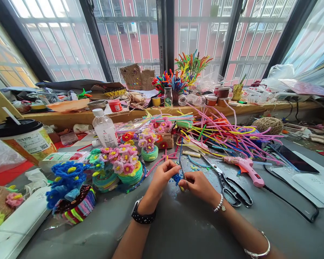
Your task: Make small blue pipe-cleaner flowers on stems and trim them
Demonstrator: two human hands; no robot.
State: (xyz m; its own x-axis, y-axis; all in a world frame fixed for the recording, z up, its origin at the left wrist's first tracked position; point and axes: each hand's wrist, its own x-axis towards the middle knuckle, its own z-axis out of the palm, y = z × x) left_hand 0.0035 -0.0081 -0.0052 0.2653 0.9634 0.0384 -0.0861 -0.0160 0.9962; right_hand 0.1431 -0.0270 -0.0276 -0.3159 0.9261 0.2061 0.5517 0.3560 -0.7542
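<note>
My left hand [166,176] is closed, pinching a dark blue pipe cleaner [181,149] that stands up above its fingertips. Close beside it, my right hand [199,185] is also closed, around a small thin dark tool with a yellow end [181,188]; the fingers hide most of it, so its kind is unclear. Blue fuzz [175,178] shows between and below the hands. To the right lie large black-handled scissors [224,183] and a pink hot glue gun [245,168]. Left of my hands are pots of pink fuzzy flowers [125,158] and a striped pot with blue flowers [70,194].
Loose pipe cleaners [218,133] pile up behind the hands. A plastic bottle [104,126] and a drink cup [24,138] stand at left. A phone [295,158] and the glue gun's cord [288,203] lie at right. Twine [268,125] sits near the cluttered window ledge.
</note>
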